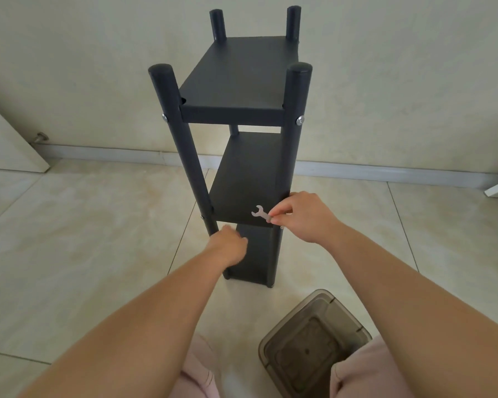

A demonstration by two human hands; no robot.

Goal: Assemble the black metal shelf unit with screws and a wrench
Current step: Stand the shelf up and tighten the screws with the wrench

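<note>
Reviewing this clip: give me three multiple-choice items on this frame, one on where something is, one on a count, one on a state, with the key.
1. Where is the wrench?
A. On the floor
B. Pinched in the right hand at the middle shelf
C. In the bin

2. How many post tops rise above the top shelf?
A. Two
B. Three
C. Four

3. What is the left hand doing?
A. Gripping the near left post low down
B. Resting open on the floor
C. Holding a screw

Key: B, its fingertips pinch the handle; C, one stands at each corner; A, its fingers curl round the post.
</note>
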